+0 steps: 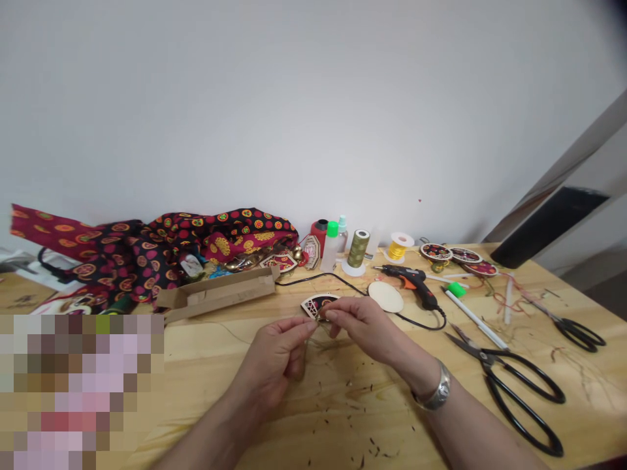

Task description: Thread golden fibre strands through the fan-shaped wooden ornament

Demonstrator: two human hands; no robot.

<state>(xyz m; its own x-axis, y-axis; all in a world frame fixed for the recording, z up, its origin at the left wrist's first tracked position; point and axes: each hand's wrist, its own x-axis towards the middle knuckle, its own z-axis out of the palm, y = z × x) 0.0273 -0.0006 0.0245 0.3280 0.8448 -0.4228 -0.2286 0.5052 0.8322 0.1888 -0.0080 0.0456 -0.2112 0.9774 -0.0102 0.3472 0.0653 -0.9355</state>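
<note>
While our left hand (277, 352) and right hand (365, 326) meet over the wooden table (313, 424), the thumb and finger of each are pinched closed, nearly tip to tip; what sits between them is too small for us to name. Our fan-shaped ornament (311, 307) is at twelve o'clock from the fingertips, just beyond them and partly hidden by the right hand; we cannot tell whether either hand touches it. A silver bracelet (437, 390) circles our right wrist. Between two and three o'clock we see a pale oval disc (386, 297), with the glue gun (415, 282) just past it. The green spool (359, 249) stands upright at one o'clock, the large scissors (490, 365) lie at four, and the patterned cloth (161, 245) is heaped at ten.
</note>
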